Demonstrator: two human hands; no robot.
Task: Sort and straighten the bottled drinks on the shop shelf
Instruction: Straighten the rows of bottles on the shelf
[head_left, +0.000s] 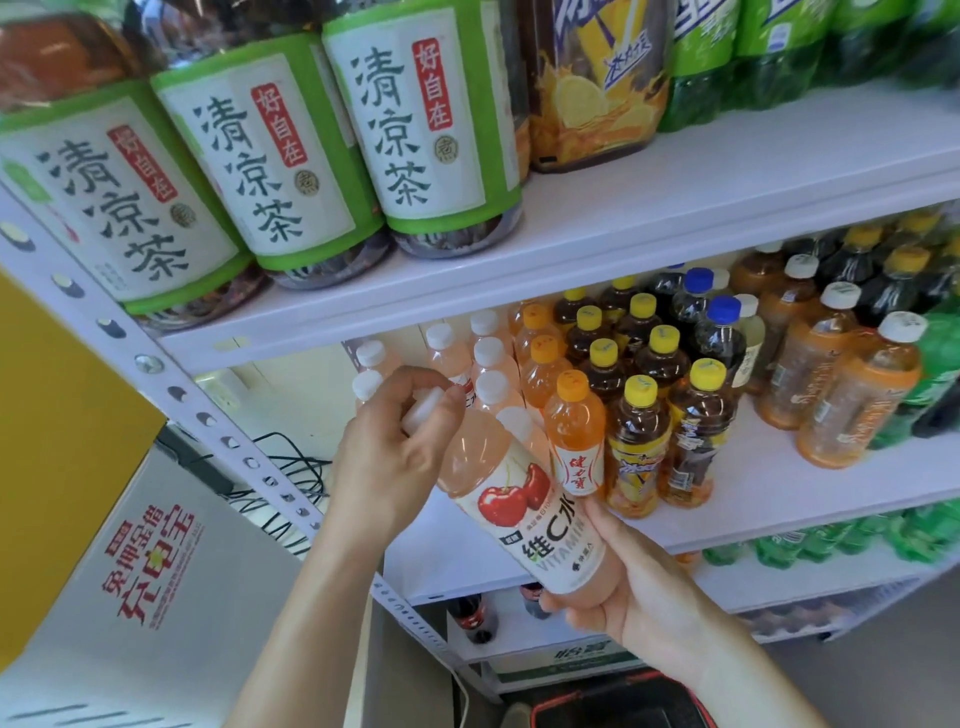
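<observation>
Cherry-label bottle (511, 499) is held tilted just in front of the middle shelf (789, 493), its white cap (423, 410) enclosed by curled left hand (387, 457) fingers, its base gripped by the right hand (628, 587).

Cherry-label bottle (524, 499): pale pink liquid, white cap, white label with red cherries. Pose: tilted, cap toward 10 o'clock, base toward 4 o'clock, in front of the middle shelf (779, 483). The left hand (395, 447) grips the cap end; the right hand (634, 577) holds the base. At 12 o'clock, matching white-capped pink bottles (488, 358) stand upright in rows. At 1 o'clock, just beside it, orange-capped bottles (574, 441) stand upright (front label facing out). At their 3 o'clock, yellow-capped dark tea bottles (639, 447), upright, closely packed.
</observation>
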